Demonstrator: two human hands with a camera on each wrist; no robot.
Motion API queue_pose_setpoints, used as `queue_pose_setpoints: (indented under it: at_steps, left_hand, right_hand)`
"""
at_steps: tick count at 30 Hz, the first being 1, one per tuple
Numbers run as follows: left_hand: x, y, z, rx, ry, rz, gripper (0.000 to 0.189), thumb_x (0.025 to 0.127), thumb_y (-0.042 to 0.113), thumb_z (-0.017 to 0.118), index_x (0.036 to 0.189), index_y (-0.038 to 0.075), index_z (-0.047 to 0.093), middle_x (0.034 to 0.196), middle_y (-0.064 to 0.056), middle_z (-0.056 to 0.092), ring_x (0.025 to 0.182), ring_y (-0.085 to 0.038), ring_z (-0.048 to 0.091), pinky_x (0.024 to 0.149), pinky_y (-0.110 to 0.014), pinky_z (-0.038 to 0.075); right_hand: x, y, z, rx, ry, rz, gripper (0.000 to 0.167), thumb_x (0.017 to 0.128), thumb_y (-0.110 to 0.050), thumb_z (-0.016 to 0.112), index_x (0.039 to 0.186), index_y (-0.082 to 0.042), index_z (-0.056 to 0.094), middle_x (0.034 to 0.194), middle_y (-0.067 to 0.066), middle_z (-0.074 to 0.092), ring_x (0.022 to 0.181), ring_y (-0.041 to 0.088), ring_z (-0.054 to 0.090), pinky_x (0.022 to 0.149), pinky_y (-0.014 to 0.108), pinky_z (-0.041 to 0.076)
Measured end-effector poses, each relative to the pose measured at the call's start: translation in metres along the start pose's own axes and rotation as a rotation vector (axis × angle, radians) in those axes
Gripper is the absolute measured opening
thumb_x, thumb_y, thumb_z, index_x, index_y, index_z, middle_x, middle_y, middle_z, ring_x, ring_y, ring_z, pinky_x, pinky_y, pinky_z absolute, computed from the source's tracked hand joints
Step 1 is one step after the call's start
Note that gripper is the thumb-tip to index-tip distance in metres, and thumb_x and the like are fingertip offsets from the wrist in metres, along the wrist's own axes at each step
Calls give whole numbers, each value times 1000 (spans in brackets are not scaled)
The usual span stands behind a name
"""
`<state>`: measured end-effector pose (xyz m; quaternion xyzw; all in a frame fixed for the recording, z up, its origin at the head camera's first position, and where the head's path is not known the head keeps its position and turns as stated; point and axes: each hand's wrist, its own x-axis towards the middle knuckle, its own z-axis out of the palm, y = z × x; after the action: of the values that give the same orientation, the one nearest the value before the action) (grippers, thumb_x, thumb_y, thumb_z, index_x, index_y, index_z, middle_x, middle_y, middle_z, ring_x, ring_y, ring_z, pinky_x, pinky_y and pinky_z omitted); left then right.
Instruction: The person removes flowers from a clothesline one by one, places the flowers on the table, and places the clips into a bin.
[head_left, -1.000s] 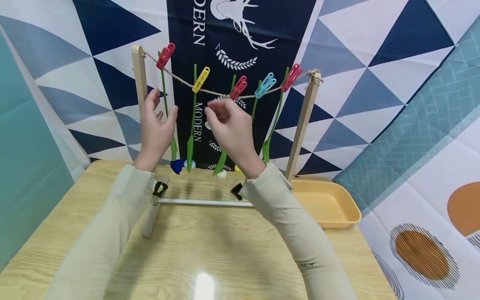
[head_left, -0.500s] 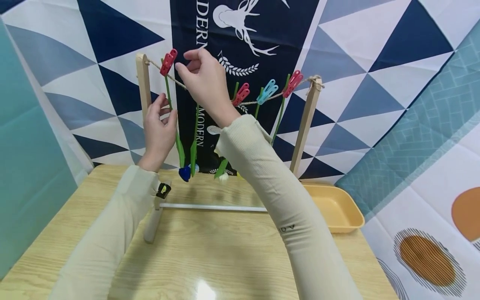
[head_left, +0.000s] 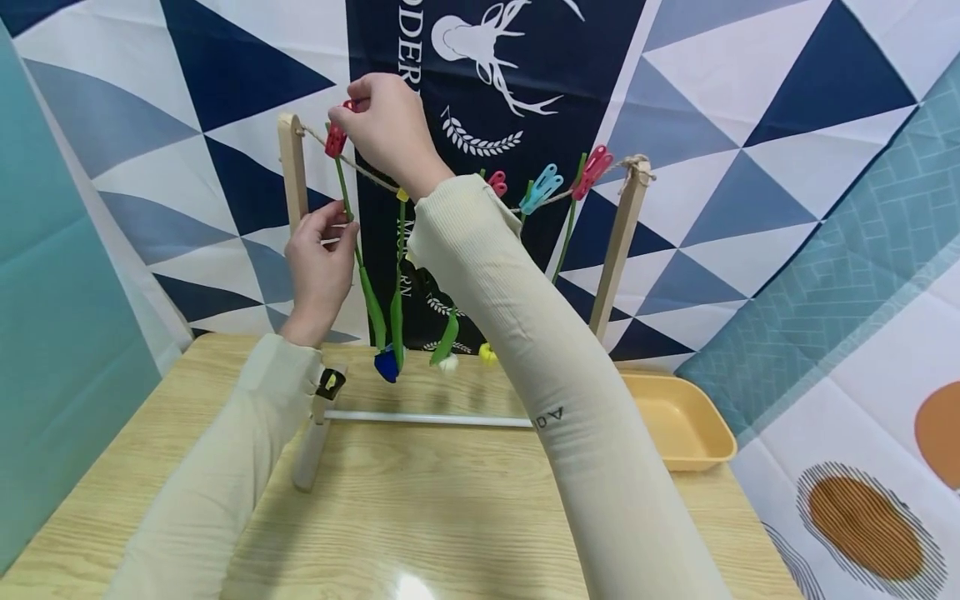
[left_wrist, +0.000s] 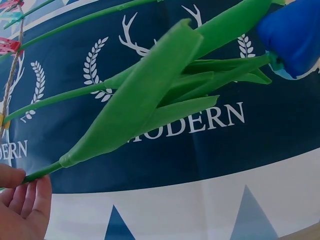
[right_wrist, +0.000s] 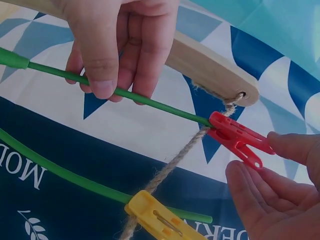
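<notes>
A blue artificial tulip (left_wrist: pixel 292 37) hangs bloom-down by its green stem from a twine line (right_wrist: pixel 175 160). My left hand (head_left: pixel 318 271) pinches that stem between thumb and fingers, some way below the line. At the stem's top, a red clothespin (right_wrist: pixel 235 139) clips it to the twine near the left post. My right hand (head_left: pixel 390 133) has its thumb and a finger on the two handle ends of this clothespin, pinching them. Beside it, a yellow clothespin (right_wrist: pixel 160 217) bears another green stem; in the head view my right wrist mostly covers that clothespin.
Wooden posts (head_left: pixel 621 250) hold the twine at both ends. Farther right hang more flowers on a blue clothespin (head_left: pixel 542 189) and a red one (head_left: pixel 592 171). A white bar (head_left: pixel 435 418) crosses the table low down. A yellow tray (head_left: pixel 697 417) stands at the right.
My right hand has moved up and left from the middle of the line to the leftmost red clothespin. My left hand has closed on the blue tulip's stem, and the bloom has swung right.
</notes>
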<state>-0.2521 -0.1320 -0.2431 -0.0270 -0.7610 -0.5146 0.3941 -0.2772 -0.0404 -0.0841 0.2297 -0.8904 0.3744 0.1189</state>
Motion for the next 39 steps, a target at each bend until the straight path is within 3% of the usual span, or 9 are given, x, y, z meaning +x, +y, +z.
queue_pose_setpoints:
  at_steps: [9,14,22,26,32,39]
  left_hand:
    - [1,3,-1,3,-1,-15,29,92,12,59,118,-1,61,109,-15,61,97,-21,62,86,-31,54]
    - [2,7,0,-26,33,-24,27,91,11,59,115,-2,62,108,-16,61,97,-20,62,87,-30,54]
    - [6,8,1,-34,48,-70,26,91,10,58,115,0,63,107,-15,62,98,-20,62,86,-24,53]
    - [5,8,0,-25,55,-54,26,91,10,59,114,-1,64,106,-15,63,95,-20,63,83,-22,53]
    - [3,12,-3,-24,64,-13,25,90,9,60,112,-1,66,104,-15,64,92,-18,64,76,-14,51]
    - [-1,19,-6,-9,25,36,24,90,8,59,112,2,67,101,-15,63,90,-16,63,77,-11,51]
  right_hand:
    - [6,-6,-8,-64,-73,-4,25,91,-26,60,109,-10,68,105,-1,61,87,7,49,70,17,42]
    - [4,-13,-14,-98,-104,-16,25,90,-27,61,108,-10,69,109,0,59,92,8,48,76,16,45]
    - [3,-15,-13,-99,-92,-26,26,92,-24,59,111,-10,67,112,2,62,95,8,50,83,13,45]
    - [1,-12,-12,-88,-71,-24,26,93,-22,57,114,-10,66,115,3,63,95,8,51,85,11,46]
    - [-3,-7,-13,-4,6,-11,23,93,-19,56,111,-10,67,110,2,66,91,7,54,79,13,46]
    - [-13,-4,-30,232,89,23,21,92,-15,58,108,-6,67,109,5,67,93,10,64,81,9,49]
